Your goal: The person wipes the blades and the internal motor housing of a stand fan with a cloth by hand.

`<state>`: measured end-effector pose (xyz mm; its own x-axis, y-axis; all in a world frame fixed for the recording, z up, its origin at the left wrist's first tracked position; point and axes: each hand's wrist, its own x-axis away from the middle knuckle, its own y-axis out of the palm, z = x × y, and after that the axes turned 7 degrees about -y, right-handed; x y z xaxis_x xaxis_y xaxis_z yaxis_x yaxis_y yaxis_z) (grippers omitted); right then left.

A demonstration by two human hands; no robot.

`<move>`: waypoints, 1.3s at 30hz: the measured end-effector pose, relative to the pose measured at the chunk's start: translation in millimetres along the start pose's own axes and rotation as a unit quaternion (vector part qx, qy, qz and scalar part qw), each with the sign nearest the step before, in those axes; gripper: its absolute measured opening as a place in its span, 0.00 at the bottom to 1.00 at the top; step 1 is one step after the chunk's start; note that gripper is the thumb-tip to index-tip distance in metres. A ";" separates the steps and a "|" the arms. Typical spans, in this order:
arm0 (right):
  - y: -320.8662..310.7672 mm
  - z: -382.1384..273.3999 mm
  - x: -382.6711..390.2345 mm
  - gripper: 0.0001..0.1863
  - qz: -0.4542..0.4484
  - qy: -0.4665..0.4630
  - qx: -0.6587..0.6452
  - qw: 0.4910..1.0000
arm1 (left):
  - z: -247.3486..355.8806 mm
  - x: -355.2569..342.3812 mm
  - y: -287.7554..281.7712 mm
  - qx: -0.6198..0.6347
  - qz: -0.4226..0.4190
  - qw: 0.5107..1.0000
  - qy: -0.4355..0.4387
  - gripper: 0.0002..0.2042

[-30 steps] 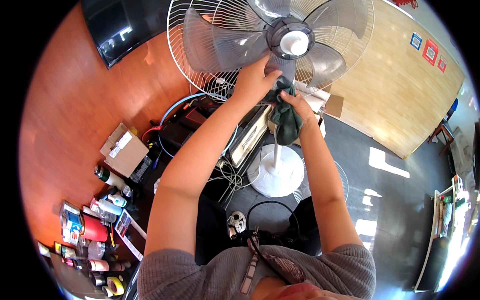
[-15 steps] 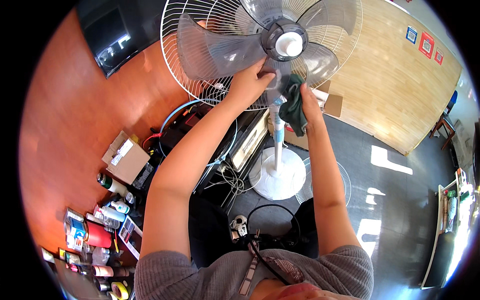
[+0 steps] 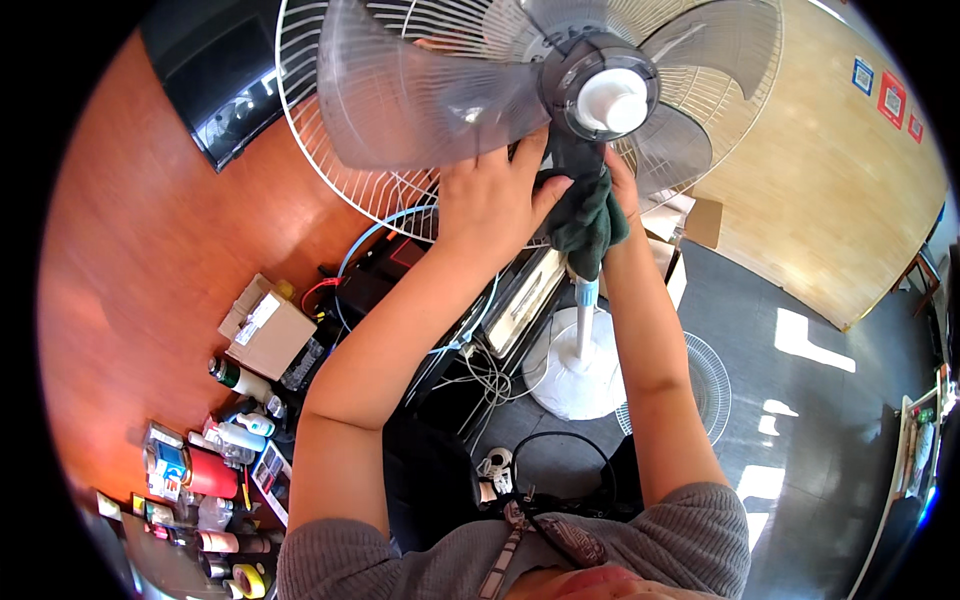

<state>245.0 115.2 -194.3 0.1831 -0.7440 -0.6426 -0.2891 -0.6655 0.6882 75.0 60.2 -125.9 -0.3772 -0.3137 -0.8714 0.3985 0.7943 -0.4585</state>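
Observation:
A standing fan's grey translucent blades [image 3: 420, 95] sit in an open wire guard around a dark hub with a white knob [image 3: 612, 100]. My left hand [image 3: 488, 200] is at the lower blade below the hub, fingers curled on it and thumb reaching to a dark green cloth [image 3: 585, 225]. My right hand [image 3: 620, 185] grips that cloth against the same blade, its fingers partly hidden behind it. The white pole [image 3: 585, 320] and round base [image 3: 560, 380] stand below, and a detached wire grille [image 3: 705, 390] lies on the floor behind my right forearm.
At left are a wooden surface [image 3: 130, 300], black screen [image 3: 200, 70], cardboard box [image 3: 270, 330], red cylinder [image 3: 210, 475] among bottles, and tangled cables [image 3: 485, 380]. A pale wooden panel [image 3: 830, 200] is at upper right, a white rack [image 3: 910, 450] at lower right.
The fan appears larger and further right after shifting left earlier. My left hand is now more upright on the blade; my right hand and cloth have risen beneath the hub.

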 end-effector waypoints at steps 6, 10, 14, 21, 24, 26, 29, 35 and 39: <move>-0.6 23.6 4.4 0.22 0.091 0.057 -0.018 0.994 | -22.2 8.3 25.6 0.053 0.036 0.997 0.036 0.31; -8.3 25.1 8.9 0.18 0.134 0.151 0.001 0.979 | -23.1 7.0 27.4 0.102 0.051 0.993 0.027 0.28; -28.9 35.4 8.7 0.16 0.111 0.139 0.097 0.979 | -26.6 8.5 36.5 0.214 0.047 0.976 0.004 0.27; -19.8 47.7 -12.1 0.16 0.062 0.146 0.147 0.976 | -22.5 -1.7 26.8 0.294 -0.044 0.953 -0.055 0.25; -15.2 43.8 -25.9 0.16 0.014 0.146 0.135 0.980 | -19.7 -5.2 22.6 0.320 -0.082 0.941 -0.077 0.25; -12.3 38.7 -31.8 0.17 -0.018 0.147 0.128 0.981 | -16.7 -6.2 21.9 0.341 -0.090 0.932 -0.081 0.24; -9.4 32.1 -35.4 0.17 -0.060 0.161 0.121 0.978 | -20.9 -7.3 29.1 0.341 -0.075 0.937 -0.034 0.25; 15.7 10.5 9.2 0.19 0.068 0.255 0.124 0.956 | -21.3 -7.7 36.0 0.298 -0.084 0.951 -0.021 0.26; 30.1 1.0 34.1 0.20 0.205 0.228 0.188 0.933 | -16.5 -6.0 39.5 0.299 -0.086 0.949 -0.048 0.26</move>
<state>241.6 69.8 -195.9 0.3403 -0.9367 -0.0822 -0.7162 -0.3148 0.6229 79.2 102.1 -135.9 -0.4138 -0.4803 -0.7733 0.7520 0.2984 -0.5878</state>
